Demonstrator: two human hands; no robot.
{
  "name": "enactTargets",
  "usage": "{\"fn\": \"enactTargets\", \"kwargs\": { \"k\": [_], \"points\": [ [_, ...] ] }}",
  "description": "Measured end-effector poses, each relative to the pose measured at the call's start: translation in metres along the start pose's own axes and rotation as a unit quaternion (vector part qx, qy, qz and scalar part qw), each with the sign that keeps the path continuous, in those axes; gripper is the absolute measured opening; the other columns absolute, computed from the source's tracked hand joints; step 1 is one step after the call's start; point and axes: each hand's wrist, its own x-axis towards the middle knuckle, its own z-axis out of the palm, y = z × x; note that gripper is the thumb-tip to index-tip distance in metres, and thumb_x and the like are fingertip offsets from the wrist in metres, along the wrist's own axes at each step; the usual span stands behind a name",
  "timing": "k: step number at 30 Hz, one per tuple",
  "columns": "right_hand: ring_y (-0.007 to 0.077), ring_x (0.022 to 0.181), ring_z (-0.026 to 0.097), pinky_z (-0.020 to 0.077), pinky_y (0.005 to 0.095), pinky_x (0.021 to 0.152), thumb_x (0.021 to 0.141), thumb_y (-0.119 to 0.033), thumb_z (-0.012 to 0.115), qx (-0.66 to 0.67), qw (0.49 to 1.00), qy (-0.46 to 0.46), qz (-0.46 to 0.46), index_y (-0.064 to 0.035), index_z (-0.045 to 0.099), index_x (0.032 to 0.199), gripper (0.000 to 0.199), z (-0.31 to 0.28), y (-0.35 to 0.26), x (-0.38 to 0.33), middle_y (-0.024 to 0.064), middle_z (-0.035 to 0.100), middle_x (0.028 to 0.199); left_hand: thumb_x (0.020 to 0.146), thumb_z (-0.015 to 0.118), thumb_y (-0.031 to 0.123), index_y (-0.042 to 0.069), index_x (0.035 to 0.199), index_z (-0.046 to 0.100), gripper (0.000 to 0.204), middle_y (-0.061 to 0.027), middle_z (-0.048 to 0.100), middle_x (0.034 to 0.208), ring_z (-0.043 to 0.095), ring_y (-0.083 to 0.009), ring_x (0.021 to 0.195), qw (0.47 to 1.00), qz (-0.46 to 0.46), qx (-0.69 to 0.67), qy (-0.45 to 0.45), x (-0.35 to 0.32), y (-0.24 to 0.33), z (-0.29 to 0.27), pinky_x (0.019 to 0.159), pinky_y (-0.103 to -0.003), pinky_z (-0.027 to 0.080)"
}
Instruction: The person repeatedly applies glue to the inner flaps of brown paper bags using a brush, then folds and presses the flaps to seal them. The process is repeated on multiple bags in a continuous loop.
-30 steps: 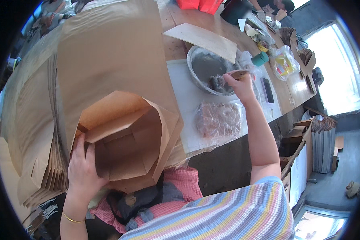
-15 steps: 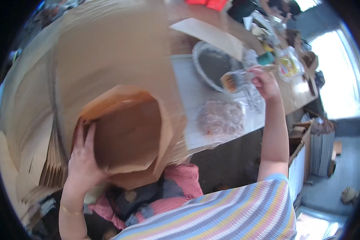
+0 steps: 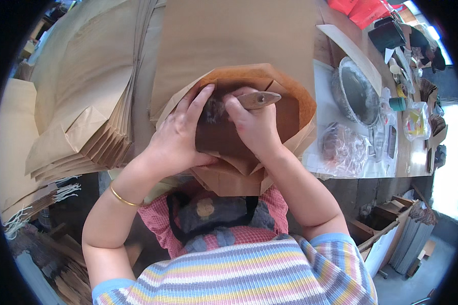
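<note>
A brown paper bag [image 3: 229, 178] lies in front of me with its mouth folded out into a wide rim. My right hand [image 3: 254, 122] grips a paintbrush by its wooden handle [image 3: 262, 99]; the bristle end points left inside the bag's mouth, partly hidden behind my fingers. At the left of the mouth, my left hand [image 3: 175, 132] is spread, its fingers pressed along the inner side flap and its thumb by the near flap. The bowl of grey paste [image 3: 336, 96] stands to the right.
Stacked paper bags [image 3: 86, 122] lie fanned at the left. On the right are a bundle in clear plastic [image 3: 343, 150], a strip of board [image 3: 348, 48] beside the bowl and a yellow-and-white plastic bag [image 3: 416, 122]. Red packages [image 3: 361, 11] sit at the far right.
My right hand has brought the brush from the bowl leftward into the bag's mouth. My left hand stays at the mouth's left side. The view has shifted to the left.
</note>
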Motion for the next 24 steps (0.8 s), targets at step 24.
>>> {"fn": "enactTargets", "kwargs": {
  "k": [24],
  "points": [
    [0.0252,0.066,0.06,0.0488,0.036,0.058,0.081,-0.007,0.071,-0.274,0.886,-0.271,-0.257,-0.0018,0.069,0.102,0.022,-0.104,-0.056,-0.017,0.0106,0.061,0.079,0.059,0.076,0.019,-0.013,0.09,0.064,0.046,-0.0307,0.054,0.13,0.051,-0.0385,0.125,0.98,0.034,0.178,-0.085,-0.006,-0.011,-0.005,0.106,-0.039,0.042]
  ]
}}
